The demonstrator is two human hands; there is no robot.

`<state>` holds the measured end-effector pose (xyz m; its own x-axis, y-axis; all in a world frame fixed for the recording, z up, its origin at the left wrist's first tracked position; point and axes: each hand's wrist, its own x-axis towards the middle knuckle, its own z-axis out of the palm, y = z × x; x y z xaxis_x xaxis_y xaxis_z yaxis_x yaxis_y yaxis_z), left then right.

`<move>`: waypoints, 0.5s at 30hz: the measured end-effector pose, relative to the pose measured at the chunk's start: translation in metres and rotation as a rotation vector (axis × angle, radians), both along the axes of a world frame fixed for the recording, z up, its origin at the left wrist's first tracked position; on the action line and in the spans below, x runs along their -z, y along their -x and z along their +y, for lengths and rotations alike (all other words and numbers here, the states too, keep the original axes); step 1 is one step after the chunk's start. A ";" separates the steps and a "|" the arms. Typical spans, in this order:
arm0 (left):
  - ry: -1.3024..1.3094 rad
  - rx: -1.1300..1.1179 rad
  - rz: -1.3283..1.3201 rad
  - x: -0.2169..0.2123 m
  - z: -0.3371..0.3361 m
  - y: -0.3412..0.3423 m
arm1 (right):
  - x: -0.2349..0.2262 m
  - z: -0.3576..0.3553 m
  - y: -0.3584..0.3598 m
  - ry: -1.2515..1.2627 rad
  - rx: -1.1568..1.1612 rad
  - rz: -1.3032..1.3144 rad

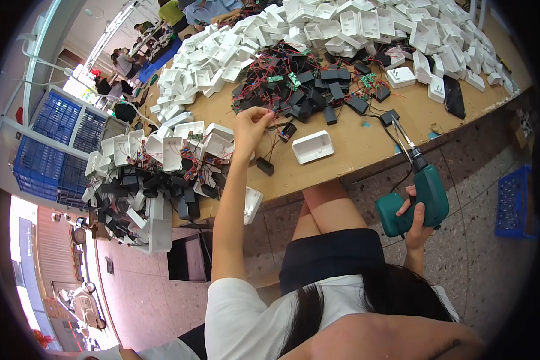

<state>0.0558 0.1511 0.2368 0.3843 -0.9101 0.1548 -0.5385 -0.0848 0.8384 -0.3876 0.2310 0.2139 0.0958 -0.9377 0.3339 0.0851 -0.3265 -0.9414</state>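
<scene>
My left hand is raised over the near side of the table, thumb and fingertips pinched on thin wires. A black cylindrical part and a small black box lie by those wires, below the hand. To their right sits an open white plastic case, hollow side up. My right hand is wrapped round the handle of a green pistol-grip power tool, beyond the table's front edge. Its long two-pronged metal tip points to a small black block on the table.
A heap of black boxes, red wires and green circuit boards lies behind my left hand. White cases pile up farther back. More parts crowd the left. A black phone lies right; a blue crate stands on the floor.
</scene>
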 end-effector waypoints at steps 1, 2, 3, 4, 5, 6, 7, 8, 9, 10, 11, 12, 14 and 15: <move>0.035 0.002 0.054 0.001 0.000 -0.003 | -0.001 0.004 0.000 0.011 0.002 0.006; 0.036 0.002 0.055 0.001 0.002 -0.006 | -0.003 0.008 0.000 0.023 0.005 0.013; 0.113 -0.037 0.099 0.002 0.003 -0.010 | -0.004 0.013 0.000 0.024 0.005 0.014; 0.189 -0.075 0.141 -0.002 0.005 -0.010 | -0.004 0.017 0.000 0.017 0.010 0.004; 0.168 -0.136 0.213 -0.010 0.008 -0.007 | -0.004 0.021 0.000 0.010 0.015 -0.007; 0.168 -0.134 0.212 -0.010 0.010 -0.011 | -0.005 0.024 0.001 0.011 0.016 -0.008; 0.255 -0.148 0.276 -0.009 0.012 -0.018 | -0.006 0.026 0.001 0.020 0.007 -0.001; 0.342 -0.161 0.338 -0.007 0.015 -0.025 | -0.007 0.028 0.000 0.029 -0.003 0.006; 0.434 -0.151 0.368 -0.004 0.018 -0.030 | -0.010 0.031 -0.001 0.033 -0.011 0.001; 0.435 -0.150 0.369 -0.003 0.020 -0.028 | -0.012 0.035 -0.001 0.022 -0.002 0.001; 0.444 -0.103 0.407 -0.001 0.023 -0.027 | -0.015 0.038 -0.003 0.011 0.006 0.000; 0.452 -0.058 0.444 0.001 0.025 -0.026 | -0.017 0.039 -0.006 0.013 0.002 0.001; 0.263 -0.061 0.294 0.007 0.038 -0.034 | -0.021 0.047 -0.013 0.013 0.004 -0.015; 0.255 -0.140 0.220 0.011 0.048 -0.043 | -0.024 0.053 -0.017 0.016 -0.024 -0.021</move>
<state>0.0991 0.1991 0.2262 0.5519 -0.7891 0.2696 -0.3404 0.0820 0.9367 -0.3703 0.2843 0.2378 0.1111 -0.9299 0.3506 0.1125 -0.3387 -0.9341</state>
